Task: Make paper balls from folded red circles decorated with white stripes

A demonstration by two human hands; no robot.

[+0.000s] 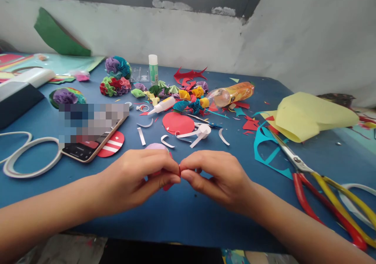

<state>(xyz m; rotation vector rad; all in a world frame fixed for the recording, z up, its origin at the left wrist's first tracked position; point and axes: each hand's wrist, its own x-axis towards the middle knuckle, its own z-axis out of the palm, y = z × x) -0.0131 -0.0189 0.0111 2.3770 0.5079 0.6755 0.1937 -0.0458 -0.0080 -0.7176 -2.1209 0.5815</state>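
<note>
My left hand (pixel 143 178) pinches a small piece of red paper (pixel 168 186), most of it hidden behind the fingers. Facing it, my right hand (pixel 219 176) has thumb and forefinger closed at the paper's edge, the fingertips of both hands almost meeting. Just behind my left hand a pale purple paper piece (pixel 157 147) shows. Farther back lie a red paper disc (pixel 178 123) and a curled white paper strip (pixel 202 132), with short white strips around them.
Scissors with red and yellow handles (pixel 329 197) lie open at the right, beside yellow paper (pixel 311 117). A phone (pixel 85 148) rests at the left near white tape rings (pixel 32 157). Behind are paper flowers (pixel 117 67), a glue stick (pixel 153 70) and an orange-labelled bottle (pixel 235 94).
</note>
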